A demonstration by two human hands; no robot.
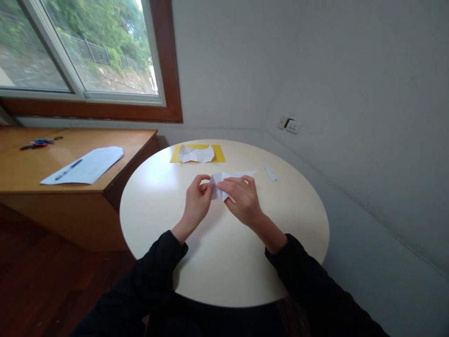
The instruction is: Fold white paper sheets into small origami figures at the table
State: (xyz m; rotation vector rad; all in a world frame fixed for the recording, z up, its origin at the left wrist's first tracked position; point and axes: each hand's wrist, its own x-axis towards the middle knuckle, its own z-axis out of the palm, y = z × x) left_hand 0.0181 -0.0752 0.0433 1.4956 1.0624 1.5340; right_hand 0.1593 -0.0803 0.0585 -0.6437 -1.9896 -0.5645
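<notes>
A folded, creased sheet of white paper (218,179) is held between both hands above the middle of the round table. My left hand (199,197) pinches its left edge between thumb and fingers. From the right, my right hand (243,197) grips the same paper, its fingers lying across the front and covering part of it. A thin pointed end of the paper sticks out beyond the right hand's knuckles. The fingertips' exact hold on the folds is partly hidden.
On the cream round table (231,271), a creased white paper (197,155) lies on a yellow sheet (220,154). A small paper strip (270,173) lies at the right. A wooden desk (140,145) holds white sheets (100,164), a pen (68,169) and scissors (42,142).
</notes>
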